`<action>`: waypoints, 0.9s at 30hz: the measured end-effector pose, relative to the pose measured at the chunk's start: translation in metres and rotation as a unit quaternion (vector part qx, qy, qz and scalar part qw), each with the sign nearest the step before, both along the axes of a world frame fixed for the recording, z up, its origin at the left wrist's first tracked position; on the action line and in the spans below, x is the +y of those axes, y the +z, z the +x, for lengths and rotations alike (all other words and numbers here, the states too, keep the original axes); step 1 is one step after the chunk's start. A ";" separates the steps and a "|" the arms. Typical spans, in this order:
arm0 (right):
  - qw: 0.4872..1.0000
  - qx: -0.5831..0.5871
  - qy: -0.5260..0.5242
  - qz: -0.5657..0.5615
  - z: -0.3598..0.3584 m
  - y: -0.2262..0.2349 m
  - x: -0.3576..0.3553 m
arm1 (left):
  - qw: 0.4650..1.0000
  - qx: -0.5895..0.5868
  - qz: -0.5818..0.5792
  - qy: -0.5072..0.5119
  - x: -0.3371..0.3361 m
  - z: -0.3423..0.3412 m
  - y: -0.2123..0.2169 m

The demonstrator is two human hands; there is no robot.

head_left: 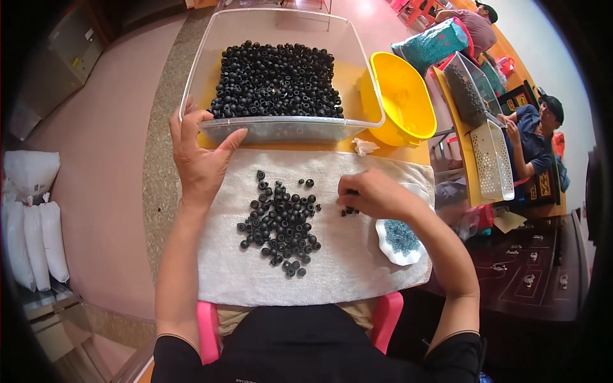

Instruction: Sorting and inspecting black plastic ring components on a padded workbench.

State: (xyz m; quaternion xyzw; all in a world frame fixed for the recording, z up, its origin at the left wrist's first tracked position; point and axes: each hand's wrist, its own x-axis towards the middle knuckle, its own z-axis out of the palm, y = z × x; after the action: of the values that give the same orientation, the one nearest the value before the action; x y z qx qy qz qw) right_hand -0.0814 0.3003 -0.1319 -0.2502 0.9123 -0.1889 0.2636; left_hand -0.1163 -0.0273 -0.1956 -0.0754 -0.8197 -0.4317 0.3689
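My left hand grips the near left corner of a clear plastic bin, its thumb on the front wall and fingers at the rim. Inside the bin lie many small black round parts, some showing holes like beads or caps. A loose pile of the same black parts is spread on a white towel in front of me. To the right of the pile, my right hand is low over the towel, fingers curled around some small black pieces. The fingers partly hide them.
A white scalloped dish of small blue-grey beads sits right of my right hand. Beside the bin stand a yellow tub and a crumpled tissue. Two people sit farther right, near a white perforated basket.
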 end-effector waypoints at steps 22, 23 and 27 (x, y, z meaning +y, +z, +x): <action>0.995 0.096 -0.030 -0.005 0.027 -0.004 0.007 | 1.000 0.010 0.002 0.010 -0.001 0.000 -0.004; 0.995 0.095 -0.030 -0.002 0.026 0.001 0.007 | 1.000 0.011 0.006 0.008 -0.001 0.000 -0.005; 0.995 0.088 -0.039 0.004 0.020 0.017 0.009 | 1.000 0.005 0.014 0.003 0.000 -0.001 -0.005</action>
State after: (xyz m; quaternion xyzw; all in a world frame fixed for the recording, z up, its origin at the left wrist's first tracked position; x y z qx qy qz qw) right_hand -0.0611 0.3098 -0.1153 -0.2295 0.9416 -0.1727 0.1758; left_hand -0.1170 -0.0273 -0.2005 -0.0696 -0.8118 -0.4416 0.3756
